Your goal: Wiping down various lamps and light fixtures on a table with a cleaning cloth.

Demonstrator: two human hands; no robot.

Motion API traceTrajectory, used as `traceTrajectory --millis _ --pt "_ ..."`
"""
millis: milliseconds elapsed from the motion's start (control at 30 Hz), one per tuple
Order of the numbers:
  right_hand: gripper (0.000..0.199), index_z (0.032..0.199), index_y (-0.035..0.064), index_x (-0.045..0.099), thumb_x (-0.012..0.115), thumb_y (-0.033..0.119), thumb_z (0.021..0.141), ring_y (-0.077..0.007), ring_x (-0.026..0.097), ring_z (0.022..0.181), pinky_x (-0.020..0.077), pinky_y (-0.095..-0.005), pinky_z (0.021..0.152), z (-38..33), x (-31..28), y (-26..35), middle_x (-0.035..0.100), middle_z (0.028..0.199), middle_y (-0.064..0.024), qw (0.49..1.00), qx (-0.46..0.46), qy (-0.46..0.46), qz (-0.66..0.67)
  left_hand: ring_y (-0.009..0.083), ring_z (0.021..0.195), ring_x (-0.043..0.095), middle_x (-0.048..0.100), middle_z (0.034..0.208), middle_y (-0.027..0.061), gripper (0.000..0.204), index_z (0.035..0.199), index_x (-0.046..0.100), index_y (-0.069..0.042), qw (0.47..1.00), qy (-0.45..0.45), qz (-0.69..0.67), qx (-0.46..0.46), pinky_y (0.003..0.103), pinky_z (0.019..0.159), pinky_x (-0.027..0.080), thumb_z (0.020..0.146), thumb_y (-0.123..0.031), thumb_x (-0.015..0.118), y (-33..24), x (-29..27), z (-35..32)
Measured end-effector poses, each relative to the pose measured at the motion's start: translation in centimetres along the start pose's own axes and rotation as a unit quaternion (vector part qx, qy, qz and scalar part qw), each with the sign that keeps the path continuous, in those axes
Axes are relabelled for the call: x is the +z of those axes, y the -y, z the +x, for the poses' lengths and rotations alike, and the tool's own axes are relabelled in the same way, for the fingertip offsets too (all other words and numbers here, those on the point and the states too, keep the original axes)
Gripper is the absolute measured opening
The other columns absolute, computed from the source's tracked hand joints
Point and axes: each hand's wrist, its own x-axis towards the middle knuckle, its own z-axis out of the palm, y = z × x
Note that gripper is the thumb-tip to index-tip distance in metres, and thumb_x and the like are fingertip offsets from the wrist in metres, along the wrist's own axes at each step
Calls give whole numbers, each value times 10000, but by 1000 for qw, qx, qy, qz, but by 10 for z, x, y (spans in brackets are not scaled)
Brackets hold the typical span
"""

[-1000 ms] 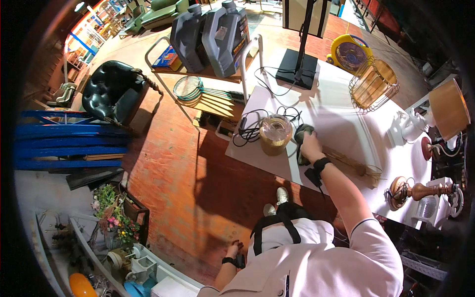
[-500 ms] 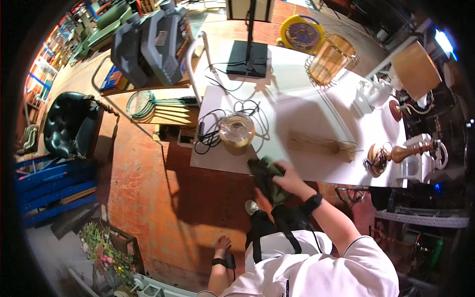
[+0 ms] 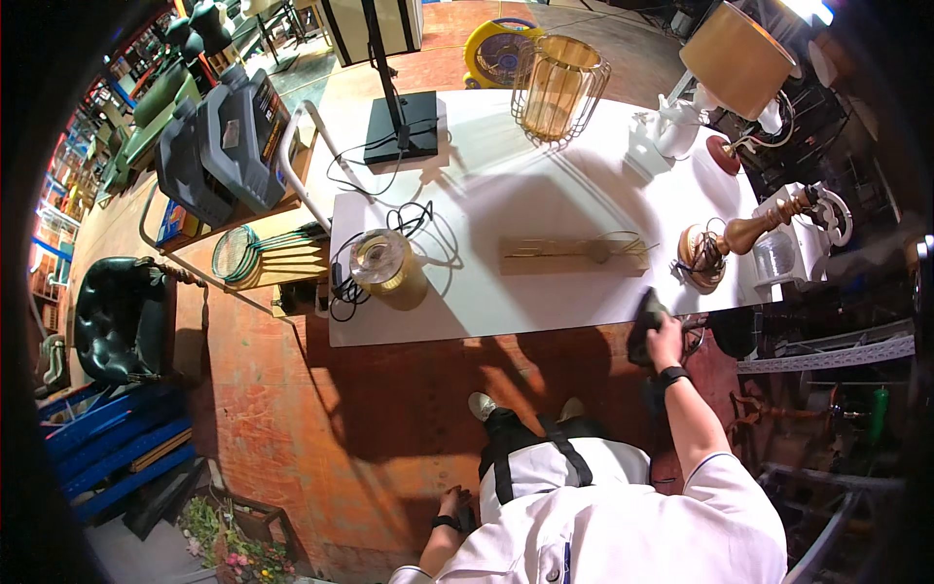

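White table point(image 3: 545, 209), dark cloth point(image 3: 644, 326), gold lamp point(image 3: 389, 268)

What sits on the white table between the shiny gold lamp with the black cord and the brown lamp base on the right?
In the head view, a long flat wooden board lies between the gold lamp and the brown lamp base, with bare white table either side.

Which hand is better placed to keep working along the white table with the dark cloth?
Right. The right hand already holds the dark cloth at the near edge of the white table, beside the brass lamp base. The left hand hangs low by the hip, away from the table.
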Motion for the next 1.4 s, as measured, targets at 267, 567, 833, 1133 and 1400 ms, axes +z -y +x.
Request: traceTrajectory --millis 267,567,833,1133,1400 --pt "489 1128 81 538 607 27 647 -359 517 972 449 -414 823 -21 2 39 497 1139 -188 963 -260 -44 61 213 672 530 545 845 123 278 1112 460 -41 995 -14 56 86 342 555 445 856 -149 451 -5 65 -56" --pt "263 983 127 582 581 107 720 -286 563 801 469 -386 655 43 -6 -104 520 1046 -123 962 -184 -198 -26 219 1010 549 571 1086 97 313 1159 462 -77 974 -89 104 180 376 795 471 882 -220 445 -5 116 -64" --pt "368 1100 134 550 576 79 737 -345 527 971 451 -458 819 42 -72 -260 464 1147 -149 977 141 -158 7 175 684 587 608 780 71 207 919 578 -19 966 -72 212 133 254 519 435 865 -205 505 44 97 -69" --pt "286 1031 185 587 512 118 764 -261 543 831 461 -358 690 18 -30 -135 510 1054 -45 944 -286 -155 62 194 837 591 585 979 83 272 1093 505 -29 955 -104 240 143 345 688 512 891 -207 472 0 209 -91" --pt "263 991 153 605 567 116 733 -292 545 890 470 -393 723 80 -68 -261 511 1048 -92 992 -44 -100 -55 164 769 571 575 930 61 261 1108 499 -69 926 -63 344 141 318 582 497 906 -230 460 -36 286 -56"
